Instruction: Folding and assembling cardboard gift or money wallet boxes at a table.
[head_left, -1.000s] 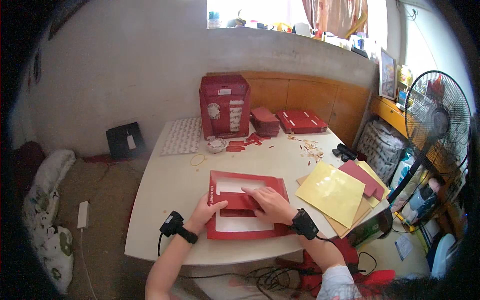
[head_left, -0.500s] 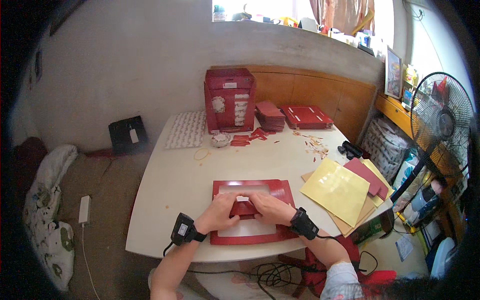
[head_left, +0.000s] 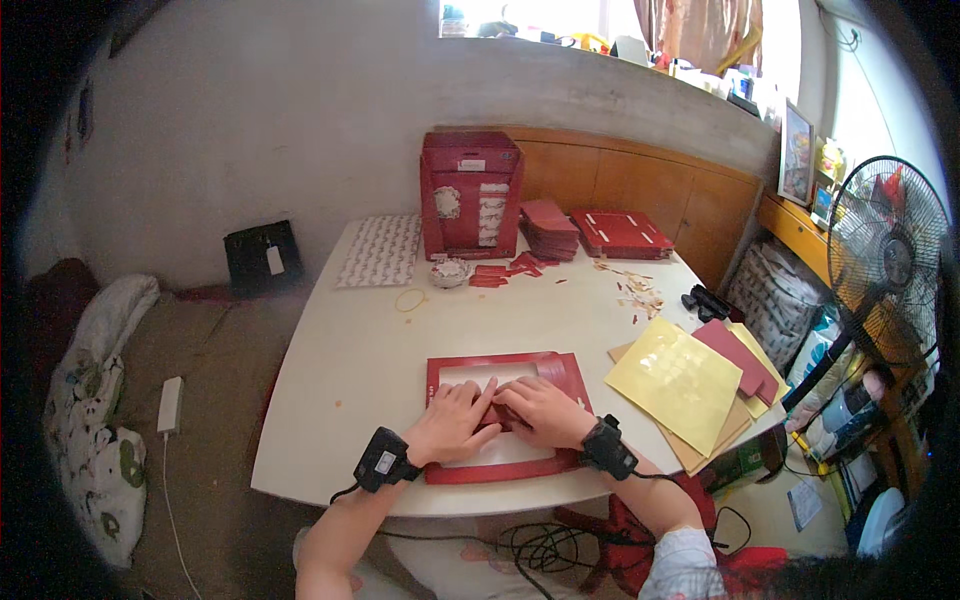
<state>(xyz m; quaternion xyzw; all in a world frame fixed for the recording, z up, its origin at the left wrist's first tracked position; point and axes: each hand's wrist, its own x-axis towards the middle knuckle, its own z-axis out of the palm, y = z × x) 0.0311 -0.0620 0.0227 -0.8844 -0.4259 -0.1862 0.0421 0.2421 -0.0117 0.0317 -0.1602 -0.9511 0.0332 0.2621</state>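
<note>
A flat red cardboard frame (head_left: pixel 440 372) with a pale window lies near the table's front edge. Both my hands rest over its middle, where a small dark red card piece (head_left: pixel 497 414) shows between them. My left hand (head_left: pixel 452 420) lies over the window's left side, its fingers stretched out and its thumb apart, touching the piece's left side. Bent at the knuckles, the fingers of my right hand (head_left: pixel 541 412) close on the card piece from the right. Their tips are partly hidden. Each wrist wears a black strapped device, the left one (head_left: pixel 388 460) with a cable.
Yellow sheets (head_left: pixel 680 375) and brown card lie at right. Behind stand a tall red box (head_left: pixel 468 200), stacked red cards (head_left: pixel 548 232), flat red boxes (head_left: pixel 622 234), a sticker sheet (head_left: pixel 378 252) and a tape roll (head_left: pixel 449 271). Paper scraps (head_left: pixel 640 293) lie about. A fan (head_left: pixel 890 250) stands right.
My hands have lowered and flattened over the card piece. The left fingers have stretched out from a pinch, and the white strip seen between the hands is now hidden. The view has shifted slightly.
</note>
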